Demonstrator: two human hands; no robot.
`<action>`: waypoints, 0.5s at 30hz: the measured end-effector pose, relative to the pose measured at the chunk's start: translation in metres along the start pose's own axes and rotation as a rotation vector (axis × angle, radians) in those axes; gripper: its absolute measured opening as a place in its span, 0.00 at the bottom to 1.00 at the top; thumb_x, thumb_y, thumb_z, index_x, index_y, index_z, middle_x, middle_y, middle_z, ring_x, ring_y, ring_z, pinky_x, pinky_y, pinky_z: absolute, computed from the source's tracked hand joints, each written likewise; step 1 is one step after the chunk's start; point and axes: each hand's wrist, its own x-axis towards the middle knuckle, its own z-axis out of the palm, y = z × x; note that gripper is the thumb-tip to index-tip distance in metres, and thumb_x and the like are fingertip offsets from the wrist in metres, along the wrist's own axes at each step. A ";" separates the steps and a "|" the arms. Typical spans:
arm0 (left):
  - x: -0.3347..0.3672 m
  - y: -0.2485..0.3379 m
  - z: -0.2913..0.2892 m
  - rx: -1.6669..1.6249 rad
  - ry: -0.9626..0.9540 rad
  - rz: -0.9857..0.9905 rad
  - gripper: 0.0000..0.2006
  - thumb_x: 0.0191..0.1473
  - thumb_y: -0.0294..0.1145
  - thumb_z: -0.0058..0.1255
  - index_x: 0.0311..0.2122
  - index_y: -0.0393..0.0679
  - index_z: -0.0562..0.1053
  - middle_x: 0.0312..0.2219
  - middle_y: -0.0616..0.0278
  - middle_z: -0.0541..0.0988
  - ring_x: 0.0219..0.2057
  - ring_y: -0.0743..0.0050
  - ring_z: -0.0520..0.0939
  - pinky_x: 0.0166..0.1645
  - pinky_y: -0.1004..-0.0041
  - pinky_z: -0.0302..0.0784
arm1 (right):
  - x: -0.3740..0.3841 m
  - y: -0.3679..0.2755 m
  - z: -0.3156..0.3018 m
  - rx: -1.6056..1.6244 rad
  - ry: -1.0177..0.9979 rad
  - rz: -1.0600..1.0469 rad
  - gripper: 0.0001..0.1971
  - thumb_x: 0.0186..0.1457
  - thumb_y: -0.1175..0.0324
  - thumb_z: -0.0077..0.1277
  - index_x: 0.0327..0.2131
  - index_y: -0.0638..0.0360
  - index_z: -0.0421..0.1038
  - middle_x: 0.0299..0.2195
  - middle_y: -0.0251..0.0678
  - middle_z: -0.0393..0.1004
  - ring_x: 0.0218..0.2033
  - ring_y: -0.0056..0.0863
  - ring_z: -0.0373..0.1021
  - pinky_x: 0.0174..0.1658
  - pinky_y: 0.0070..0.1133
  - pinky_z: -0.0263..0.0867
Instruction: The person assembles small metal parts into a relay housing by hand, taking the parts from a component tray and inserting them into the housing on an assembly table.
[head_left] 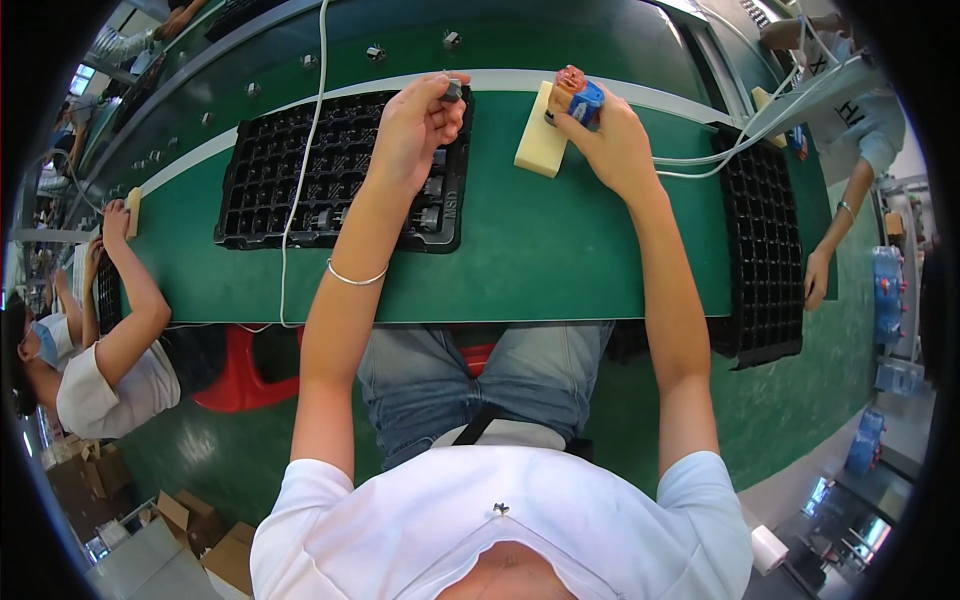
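My left hand (418, 130) is raised over the right end of a black compartment tray (458, 200). Its thumb and fingers pinch a small dark grey metal part (452, 91). Several shiny shafted metal parts (425, 217) lie in the tray's near right cells. My right hand (618, 145) is closed round a small blue and orange bottle-like container (584, 103) with a reddish top. This container is at the right edge of a pale yellow foam block (540, 150) lying on the green table (560, 260); whether they touch, I cannot tell.
A white cable (312, 130) hangs across the tray, and more cables (700, 165) run to the right. Another black tray (765, 240) overhangs the table's right end. Small metal parts (375, 53) sit on the green strip behind. People work at left (120, 370) and right (850, 200).
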 end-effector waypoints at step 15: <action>-0.005 -0.002 0.009 0.023 0.045 0.018 0.13 0.63 0.35 0.46 0.43 0.36 0.76 0.22 0.68 0.74 0.22 0.86 0.70 0.27 0.83 0.65 | -0.008 -0.003 0.000 -0.082 0.052 -0.087 0.20 0.44 0.56 0.63 0.34 0.63 0.76 0.28 0.41 0.74 0.31 0.39 0.70 0.37 0.31 0.67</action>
